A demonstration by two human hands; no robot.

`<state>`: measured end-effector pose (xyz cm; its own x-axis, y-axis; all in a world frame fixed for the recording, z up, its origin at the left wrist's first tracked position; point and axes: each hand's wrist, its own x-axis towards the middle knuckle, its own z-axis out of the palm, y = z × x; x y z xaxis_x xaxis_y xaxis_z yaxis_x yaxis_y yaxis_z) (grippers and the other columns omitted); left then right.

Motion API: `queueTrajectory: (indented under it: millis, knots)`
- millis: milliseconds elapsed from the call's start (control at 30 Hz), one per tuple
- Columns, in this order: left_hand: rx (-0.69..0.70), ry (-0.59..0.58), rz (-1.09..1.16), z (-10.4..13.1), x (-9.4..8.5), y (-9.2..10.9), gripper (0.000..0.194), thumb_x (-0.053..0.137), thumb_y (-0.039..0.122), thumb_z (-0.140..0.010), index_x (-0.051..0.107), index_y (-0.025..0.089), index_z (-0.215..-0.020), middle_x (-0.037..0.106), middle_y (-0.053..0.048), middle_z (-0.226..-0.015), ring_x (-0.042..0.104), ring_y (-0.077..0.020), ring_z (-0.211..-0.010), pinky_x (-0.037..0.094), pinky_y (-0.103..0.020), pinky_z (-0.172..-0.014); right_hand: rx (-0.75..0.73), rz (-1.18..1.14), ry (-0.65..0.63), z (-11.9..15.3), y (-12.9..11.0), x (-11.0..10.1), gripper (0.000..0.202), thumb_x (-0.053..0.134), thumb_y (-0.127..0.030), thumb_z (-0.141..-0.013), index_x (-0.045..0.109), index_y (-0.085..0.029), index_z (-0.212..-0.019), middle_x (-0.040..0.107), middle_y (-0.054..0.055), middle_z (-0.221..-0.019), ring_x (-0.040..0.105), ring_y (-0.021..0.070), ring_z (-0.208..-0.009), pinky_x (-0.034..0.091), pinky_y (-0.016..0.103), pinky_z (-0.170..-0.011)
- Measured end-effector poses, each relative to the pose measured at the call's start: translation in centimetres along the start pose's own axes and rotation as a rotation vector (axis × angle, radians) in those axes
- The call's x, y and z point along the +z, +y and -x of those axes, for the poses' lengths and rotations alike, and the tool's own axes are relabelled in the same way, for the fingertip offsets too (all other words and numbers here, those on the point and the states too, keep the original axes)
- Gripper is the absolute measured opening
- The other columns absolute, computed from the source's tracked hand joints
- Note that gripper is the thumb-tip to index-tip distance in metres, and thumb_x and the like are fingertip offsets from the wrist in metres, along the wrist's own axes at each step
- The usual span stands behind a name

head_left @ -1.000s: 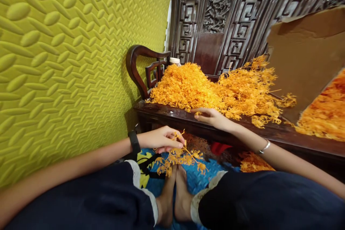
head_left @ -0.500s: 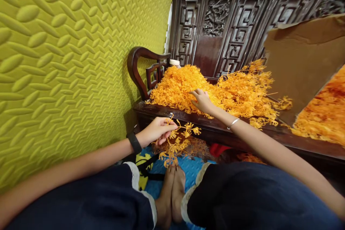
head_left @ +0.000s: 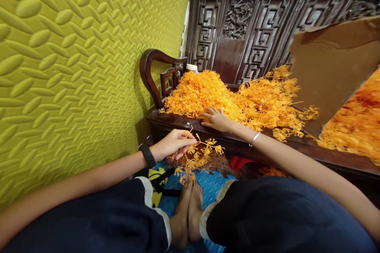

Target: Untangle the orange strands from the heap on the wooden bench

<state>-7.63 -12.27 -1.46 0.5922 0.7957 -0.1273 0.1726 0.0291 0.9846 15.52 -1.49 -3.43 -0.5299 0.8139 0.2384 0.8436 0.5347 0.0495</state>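
My left hand [head_left: 179,143] is closed in a pinch on the stem of an orange plastic sprig [head_left: 197,158], whose small curly tips hang down over the feet. My right hand [head_left: 217,119] has its fingers spread, palm down, at the front edge of a heap of loose orange plastic pieces [head_left: 202,91]. Nothing shows in its fingers, though its underside is hidden. To the right of that heap lies a pile of longer orange sprigs [head_left: 270,102]. Both rest on the seat of a dark carved wooden bench [head_left: 175,119].
A cardboard sheet [head_left: 332,59] leans at the right, with more orange pieces [head_left: 353,122] beyond it. A white-lidded jar [head_left: 192,68] stands behind the heap by the armrest [head_left: 147,69]. A yellow textured mat [head_left: 89,67] rises on the left. Blue matting [head_left: 210,184] covers the floor.
My right hand has come down and slightly left, from over the heap to its front edge, with fingers spreading. My left hand stays nearly still; the sprig in it has swung slightly.
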Motion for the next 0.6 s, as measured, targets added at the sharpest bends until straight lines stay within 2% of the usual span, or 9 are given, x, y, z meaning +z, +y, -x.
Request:
queueTrajectory:
  millis: [133, 300, 400, 467, 533, 600]
  knots:
    - [0.011, -0.014, -0.007, 0.1, 0.1, 0.2, 0.026, 0.060, 0.037, -0.076, 0.054, 0.013, -0.083, 0.047, 0.009, -0.044, 0.041, -0.0046, -0.028, 0.028, -0.013, -0.027, 0.012, -0.046, -0.044, -0.8, 1.5, 0.1, 0.043, 0.045, -0.044, -0.087, 0.050, -0.029, -0.126, 0.037, 0.011, -0.139, 0.025, 0.0371, -0.129, 0.014, 0.065, -0.099]
    - [0.048, 0.078, 0.029, -0.2, -0.1, 0.0, 0.021, 0.058, 0.035, -0.079, 0.053, 0.014, -0.079, 0.046, 0.009, -0.046, 0.039, -0.0034, -0.027, 0.024, -0.013, -0.026, -0.009, -0.122, 0.049, -1.1, 1.0, -1.1, 0.043, 0.048, -0.047, -0.085, 0.055, -0.025, -0.121, 0.040, 0.013, -0.135, 0.025, 0.0341, -0.129, 0.017, 0.060, -0.100]
    - [0.063, 0.188, 0.039, -0.4, -0.2, -0.1, 0.019, 0.057, 0.033, -0.080, 0.053, 0.014, -0.079, 0.040, 0.011, -0.041, 0.033, -0.0022, -0.025, 0.020, -0.013, -0.027, 0.000, -0.206, 0.085, -0.8, -0.3, -2.3, 0.042, 0.039, -0.048, -0.089, 0.060, -0.020, -0.113, 0.046, 0.014, -0.130, 0.034, 0.0322, -0.122, 0.024, 0.056, -0.097]
    - [0.063, 0.262, 0.024, -0.4, -0.2, 0.0, 0.018, 0.058, 0.032, -0.080, 0.054, 0.014, -0.080, 0.035, 0.012, -0.037, 0.029, -0.0012, -0.024, 0.017, -0.012, -0.028, 0.002, -0.272, 0.072, -0.5, -1.2, -3.3, 0.049, 0.027, -0.047, -0.093, 0.062, -0.016, -0.107, 0.055, 0.013, -0.118, 0.047, 0.0267, -0.111, 0.034, 0.048, -0.093]
    - [0.064, 0.308, 0.003, -0.4, -0.1, 0.1, 0.017, 0.058, 0.031, -0.080, 0.055, 0.014, -0.080, 0.033, 0.013, -0.035, 0.026, -0.0008, -0.024, 0.016, -0.013, -0.029, -0.020, -0.402, -0.020, 0.1, -2.2, -4.2, 0.059, 0.015, -0.047, -0.095, 0.062, -0.013, -0.105, 0.063, 0.012, -0.105, 0.057, 0.0193, -0.095, 0.043, 0.036, -0.085]
    - [0.072, 0.318, -0.013, -0.3, 0.0, 0.2, 0.016, 0.057, 0.029, -0.081, 0.055, 0.014, -0.080, 0.033, 0.013, -0.034, 0.024, -0.0010, -0.025, 0.016, -0.013, -0.029, -0.036, -0.626, -0.197, 0.9, -3.2, -5.1, 0.062, 0.014, -0.050, -0.094, 0.062, -0.012, -0.106, 0.066, 0.011, -0.097, 0.060, 0.0146, -0.082, 0.047, 0.029, -0.075]
